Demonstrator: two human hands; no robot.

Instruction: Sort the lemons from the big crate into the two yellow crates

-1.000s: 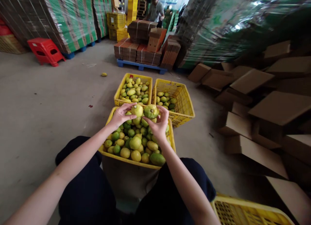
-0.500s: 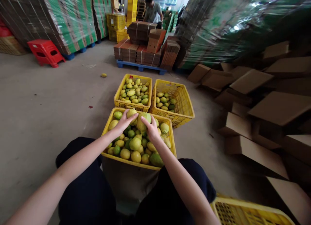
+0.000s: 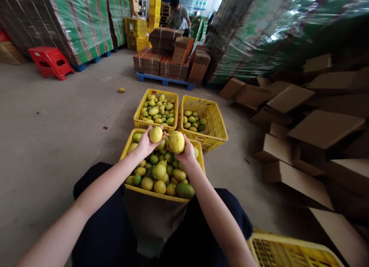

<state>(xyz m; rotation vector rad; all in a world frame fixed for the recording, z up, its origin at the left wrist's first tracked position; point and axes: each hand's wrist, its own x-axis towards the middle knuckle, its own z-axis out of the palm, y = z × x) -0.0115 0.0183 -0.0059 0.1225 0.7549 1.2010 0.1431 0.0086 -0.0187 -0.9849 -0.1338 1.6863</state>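
Note:
My left hand [image 3: 146, 145] is closed around a yellow lemon [image 3: 156, 135], palm turned up. In my right hand [image 3: 186, 151] sits a second, larger lemon [image 3: 176, 141], yellow with marks on its skin. Both hands are above the near yellow crate [image 3: 161, 198], which is full of yellow and green lemons [image 3: 158, 171]. Just beyond stand two more yellow crates: the far left crate [image 3: 156, 126] holds many lemons, and the far right crate [image 3: 218, 123] has some greener ones at its left side.
Flattened cartons are stacked on a blue pallet [image 3: 165, 81], with a person [image 3: 179, 18] behind. Cardboard boxes [image 3: 325, 128] lie heaped at right. A red stool [image 3: 50, 62] and a loose lemon [image 3: 121, 90] are on the floor. Another yellow crate [image 3: 294, 249] stands at bottom right.
Both hands have turned, bringing the two lemons up into fuller view above the crate. The whole view has shifted slightly.

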